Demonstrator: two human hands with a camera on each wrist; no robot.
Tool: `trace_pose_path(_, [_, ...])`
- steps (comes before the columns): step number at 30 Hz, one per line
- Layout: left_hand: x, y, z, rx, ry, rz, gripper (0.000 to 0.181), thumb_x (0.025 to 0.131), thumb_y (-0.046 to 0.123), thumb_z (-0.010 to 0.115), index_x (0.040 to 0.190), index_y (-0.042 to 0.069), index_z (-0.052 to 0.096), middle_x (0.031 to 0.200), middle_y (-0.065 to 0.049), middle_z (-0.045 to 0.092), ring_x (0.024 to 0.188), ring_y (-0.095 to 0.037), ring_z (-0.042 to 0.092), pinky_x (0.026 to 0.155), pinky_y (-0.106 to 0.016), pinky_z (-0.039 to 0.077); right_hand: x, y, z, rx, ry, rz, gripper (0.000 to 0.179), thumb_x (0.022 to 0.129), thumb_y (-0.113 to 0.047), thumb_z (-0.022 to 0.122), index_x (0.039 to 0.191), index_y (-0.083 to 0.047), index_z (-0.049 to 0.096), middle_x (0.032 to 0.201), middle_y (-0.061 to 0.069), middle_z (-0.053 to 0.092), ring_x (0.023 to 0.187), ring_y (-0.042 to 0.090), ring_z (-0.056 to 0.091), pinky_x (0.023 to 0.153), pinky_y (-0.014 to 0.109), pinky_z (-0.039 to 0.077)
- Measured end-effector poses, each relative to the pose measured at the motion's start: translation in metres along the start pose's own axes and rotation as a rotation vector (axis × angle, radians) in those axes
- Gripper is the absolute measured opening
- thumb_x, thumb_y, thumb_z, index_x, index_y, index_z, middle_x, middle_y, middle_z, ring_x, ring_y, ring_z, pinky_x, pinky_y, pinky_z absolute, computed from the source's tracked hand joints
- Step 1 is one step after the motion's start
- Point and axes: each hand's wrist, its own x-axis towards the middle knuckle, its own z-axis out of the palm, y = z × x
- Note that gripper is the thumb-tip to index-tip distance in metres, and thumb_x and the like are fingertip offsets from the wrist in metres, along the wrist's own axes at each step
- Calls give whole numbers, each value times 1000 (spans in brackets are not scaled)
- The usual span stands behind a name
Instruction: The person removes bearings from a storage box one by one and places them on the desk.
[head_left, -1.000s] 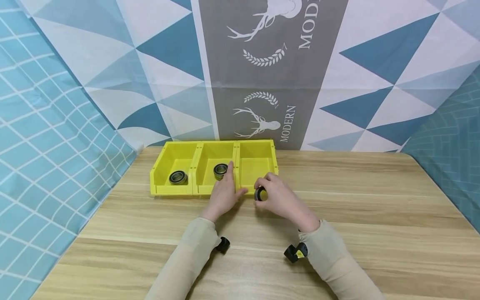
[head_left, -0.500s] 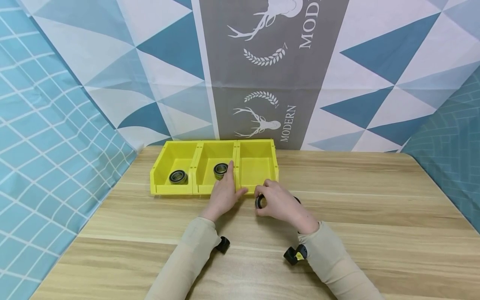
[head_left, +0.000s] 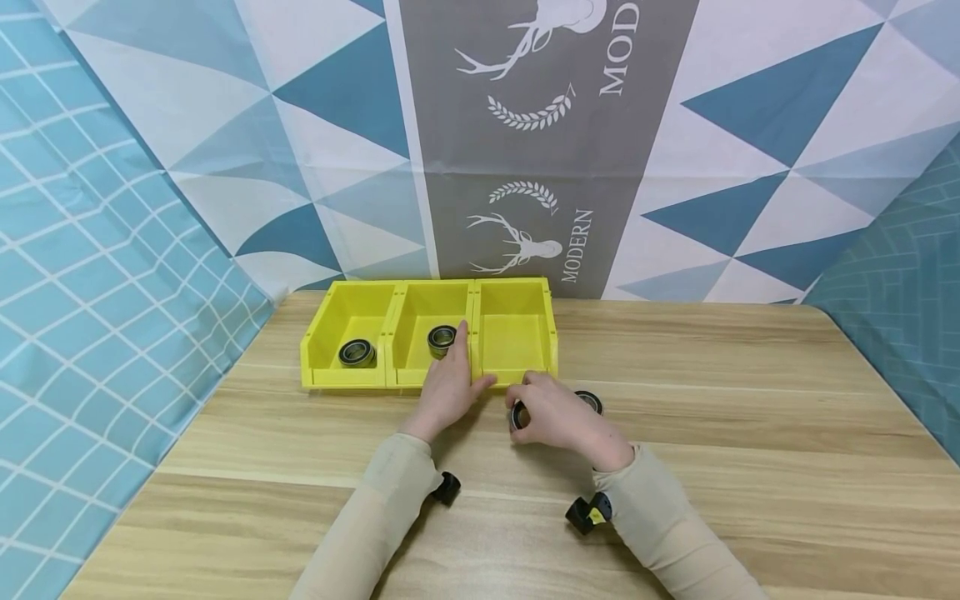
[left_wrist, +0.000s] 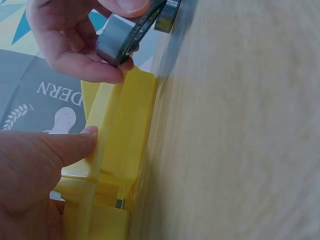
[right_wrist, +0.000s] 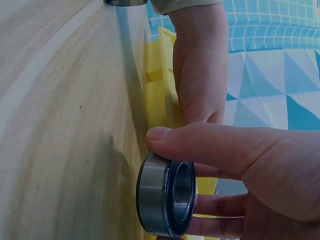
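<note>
In the head view, three joined yellow bins (head_left: 513, 337) stand at the back of the table. My left hand (head_left: 447, 387) rests on the divider between the middle and right bins, index finger straight and thumb stretched out along the front lip. My right hand (head_left: 558, 412) pinches a ball bearing (head_left: 517, 415) on edge between thumb and fingers, just in front of the right bin. The right wrist view shows the held bearing (right_wrist: 155, 195) with its steel rim and dark seal. Another bearing (head_left: 589, 402) lies on the table behind my right hand, partly hidden by it.
One bearing (head_left: 357, 353) sits in the left bin and another bearing (head_left: 441, 338) in the middle bin, beside my left fingers. The wooden table (head_left: 750, 450) extends to both sides. A patterned cloth backdrop (head_left: 555, 158) rises behind the bins.
My right hand has drawn back slightly from the right bin with the bearing in its grip, uncovering the bearing on the table behind it. My left hand stays in place.
</note>
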Motion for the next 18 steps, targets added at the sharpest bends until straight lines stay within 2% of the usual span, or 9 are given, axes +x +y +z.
trace_pose_path(10, [0, 0, -1, -6, -6, -3, 96, 82, 42, 63, 145, 4, 2, 140, -22, 36, 115, -37, 49, 98, -48, 35, 1, -1, 5, -14, -27, 4, 34, 64, -21, 78, 91, -9, 63, 85, 2, 52, 73, 14, 46, 63, 29, 42])
trace_pose_path(18, [-1, 0, 0, -9, -3, 13, 95, 83, 41, 63, 145, 3, 1, 139, -23, 37, 115, -37, 48, 97, -49, 36, 0, -1, 8, -29, -67, -6, 33, 63, -21, 78, 89, -10, 62, 88, 3, 54, 84, 19, 51, 68, 31, 45])
